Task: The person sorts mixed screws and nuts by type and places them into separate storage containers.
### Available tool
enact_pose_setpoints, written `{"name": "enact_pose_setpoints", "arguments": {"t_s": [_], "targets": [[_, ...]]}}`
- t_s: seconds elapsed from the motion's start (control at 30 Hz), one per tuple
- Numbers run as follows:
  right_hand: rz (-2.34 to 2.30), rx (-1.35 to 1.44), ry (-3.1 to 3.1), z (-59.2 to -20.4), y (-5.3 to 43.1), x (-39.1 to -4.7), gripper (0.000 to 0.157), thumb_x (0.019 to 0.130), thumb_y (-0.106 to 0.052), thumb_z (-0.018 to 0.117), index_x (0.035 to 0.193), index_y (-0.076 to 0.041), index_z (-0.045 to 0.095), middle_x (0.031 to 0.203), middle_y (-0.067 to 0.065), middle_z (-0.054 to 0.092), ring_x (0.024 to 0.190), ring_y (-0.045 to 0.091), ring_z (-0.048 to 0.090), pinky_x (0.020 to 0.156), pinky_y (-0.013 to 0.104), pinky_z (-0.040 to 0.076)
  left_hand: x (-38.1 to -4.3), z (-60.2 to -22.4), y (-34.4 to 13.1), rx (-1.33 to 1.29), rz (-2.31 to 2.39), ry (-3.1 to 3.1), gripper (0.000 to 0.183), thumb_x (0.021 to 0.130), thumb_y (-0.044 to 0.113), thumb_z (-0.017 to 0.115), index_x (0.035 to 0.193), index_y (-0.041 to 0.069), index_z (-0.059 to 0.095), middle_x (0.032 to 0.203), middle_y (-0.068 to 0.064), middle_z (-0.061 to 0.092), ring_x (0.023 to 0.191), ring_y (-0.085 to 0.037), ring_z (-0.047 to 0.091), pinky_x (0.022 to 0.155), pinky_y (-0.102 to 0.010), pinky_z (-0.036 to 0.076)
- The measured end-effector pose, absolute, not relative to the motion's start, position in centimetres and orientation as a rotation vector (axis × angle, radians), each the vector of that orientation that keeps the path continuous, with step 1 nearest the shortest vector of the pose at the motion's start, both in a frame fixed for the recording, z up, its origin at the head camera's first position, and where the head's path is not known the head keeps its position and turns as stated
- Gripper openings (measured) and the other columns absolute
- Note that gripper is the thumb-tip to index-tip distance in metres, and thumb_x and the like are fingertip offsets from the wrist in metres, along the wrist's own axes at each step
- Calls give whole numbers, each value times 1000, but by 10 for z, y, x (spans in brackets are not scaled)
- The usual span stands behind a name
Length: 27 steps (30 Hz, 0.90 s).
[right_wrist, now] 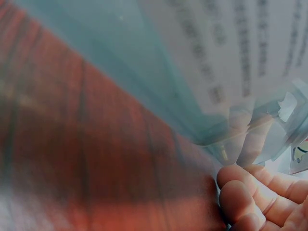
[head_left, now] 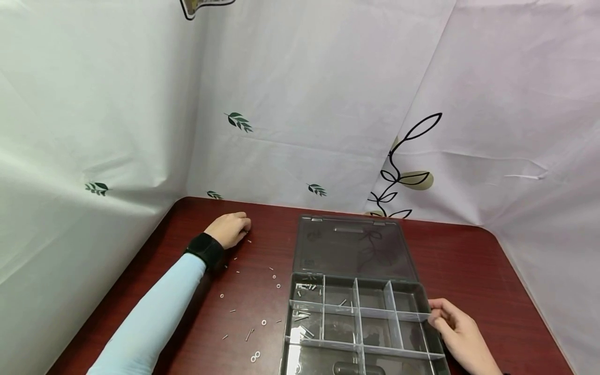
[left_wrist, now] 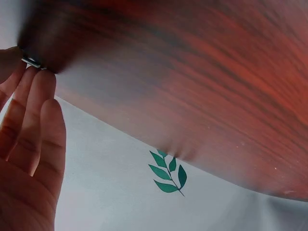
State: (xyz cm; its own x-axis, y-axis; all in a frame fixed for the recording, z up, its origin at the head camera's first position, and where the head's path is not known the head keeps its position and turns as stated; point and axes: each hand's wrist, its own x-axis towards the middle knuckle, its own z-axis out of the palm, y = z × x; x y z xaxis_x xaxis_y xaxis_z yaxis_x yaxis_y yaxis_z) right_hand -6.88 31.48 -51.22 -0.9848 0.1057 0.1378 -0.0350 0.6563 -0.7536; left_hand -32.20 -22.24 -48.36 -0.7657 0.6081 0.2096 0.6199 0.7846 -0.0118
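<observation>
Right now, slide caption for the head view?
Left hand low over the table, right hand beside an open divided box, loose screws and washers between.

A pale-blue fitted sleeve (head_left: 157,307) and black wristband (head_left: 204,250) contrast with a dark-red, wood-grained table (head_left: 469,260), a smoky-grey rectangular plastic box (head_left: 339,327) and a white sheet backdrop (head_left: 304,78) printed with green leaf sprigs (head_left: 239,122) and a black-outlined, olive-splashed vine (head_left: 398,179).
</observation>
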Motion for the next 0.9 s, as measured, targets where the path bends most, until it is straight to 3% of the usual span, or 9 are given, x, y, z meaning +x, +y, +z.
{"name": "enact_pose_setpoints", "arguments": {"t_s": [0.43,0.9], "targets": [[1237,-65,-2720,-510,315,-68,25,92,-1,51,113,-1,63,78,-7,62,71,4,56,66,21,43,-322,-485,-222,-905,-30,-2836,8,86,14,66,81,11,60,77,-1,53,73,-18,55,69,-33,48],[1239,-90,-2727,-509,315,-69,25,92,-1,52,113,-2,64,79,-6,64,71,4,57,65,21,43,-288,-478,-184,-1154,-378,-2551,10,88,11,61,92,15,53,83,7,48,72,-8,47,66,-25,44]]}}
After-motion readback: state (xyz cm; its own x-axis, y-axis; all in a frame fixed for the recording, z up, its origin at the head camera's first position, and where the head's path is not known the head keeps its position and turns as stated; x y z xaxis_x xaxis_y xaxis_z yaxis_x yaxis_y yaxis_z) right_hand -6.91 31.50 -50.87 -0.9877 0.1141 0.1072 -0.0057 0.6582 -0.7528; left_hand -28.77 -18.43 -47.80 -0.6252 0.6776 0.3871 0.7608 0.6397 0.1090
